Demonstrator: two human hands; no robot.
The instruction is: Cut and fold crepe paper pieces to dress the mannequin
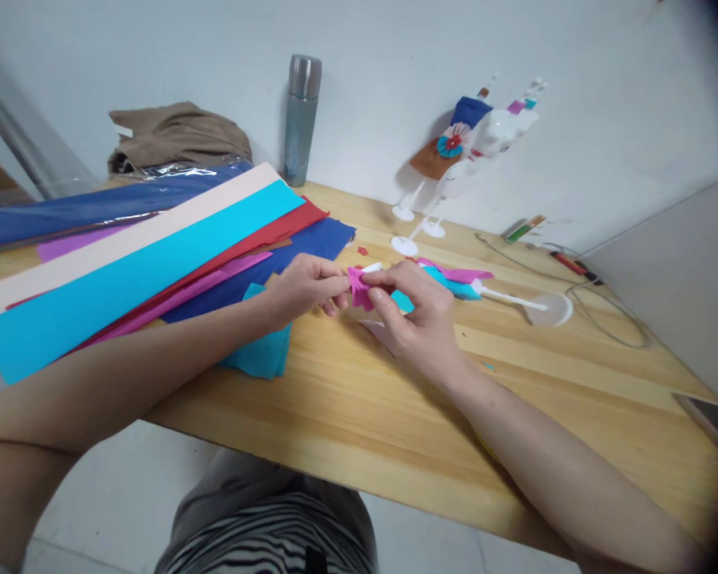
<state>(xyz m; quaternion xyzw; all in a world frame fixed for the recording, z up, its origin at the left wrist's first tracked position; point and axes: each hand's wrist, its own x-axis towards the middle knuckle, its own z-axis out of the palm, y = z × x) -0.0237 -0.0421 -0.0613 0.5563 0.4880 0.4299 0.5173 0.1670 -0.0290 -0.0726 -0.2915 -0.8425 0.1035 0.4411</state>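
Both hands meet over the middle of the wooden table point(359, 414). My left hand point(302, 288) pinches one side of a small folded magenta paper piece point(357, 287). My right hand point(410, 307) pinches its other side, fingers closed, together with a thin white stick point(372, 268) that pokes out above the paper. A turquoise scrap point(402, 301) shows just under my right fingers. More magenta and turquoise scraps point(455, 279) lie right behind that hand.
Long coloured paper sheets point(125, 271) cover the table's left. A steel bottle point(302, 119) stands at the wall. White stands with paper decorations point(472, 143) sit at the back; another white stand point(535, 307) lies flat. Cables point(604, 303) trail right. A dark flat object point(715, 418) lies at the right edge.
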